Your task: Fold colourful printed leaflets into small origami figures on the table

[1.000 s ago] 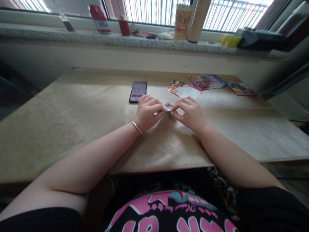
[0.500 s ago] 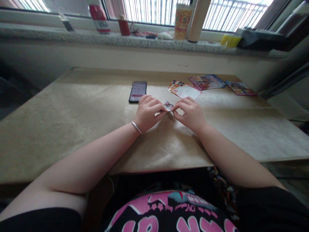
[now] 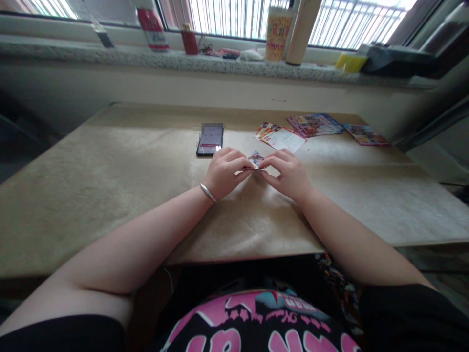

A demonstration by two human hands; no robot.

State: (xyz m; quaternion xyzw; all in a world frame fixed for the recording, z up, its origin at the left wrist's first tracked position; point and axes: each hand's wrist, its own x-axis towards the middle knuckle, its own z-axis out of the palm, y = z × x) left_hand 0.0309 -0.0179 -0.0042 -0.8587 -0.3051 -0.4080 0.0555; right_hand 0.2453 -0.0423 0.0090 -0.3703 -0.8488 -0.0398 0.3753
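Observation:
Between my hands, just above the table, is a small sheet of colourful printed paper (image 3: 256, 158), its upper part showing as a peaked corner. My left hand (image 3: 227, 168), with a silver bangle at the wrist, pinches the paper's left side between thumb and fingers. On the other side my right hand (image 3: 286, 171) pinches it too, fingertips close to the left ones. The paper's lower edge is mostly covered by the fingers. Just beyond my left hand lies a phone (image 3: 210, 139) with its screen lit. White and orange printed cards (image 3: 284, 138) lie fanned beyond my right hand.
Colourful printed leaflets (image 3: 315, 125) lie at the back right, with another small pile (image 3: 366, 135) beside them. Along the granite windowsill (image 3: 227, 62) stand a red and white can (image 3: 153, 29), a popcorn-patterned cup (image 3: 277, 34), a tall tube (image 3: 302, 32) and a yellow item (image 3: 351, 62).
My right fingertips have shifted slightly left along the paper, nearer my left ones. The paper's raised corner stands a little higher. Objects on the table have stayed put.

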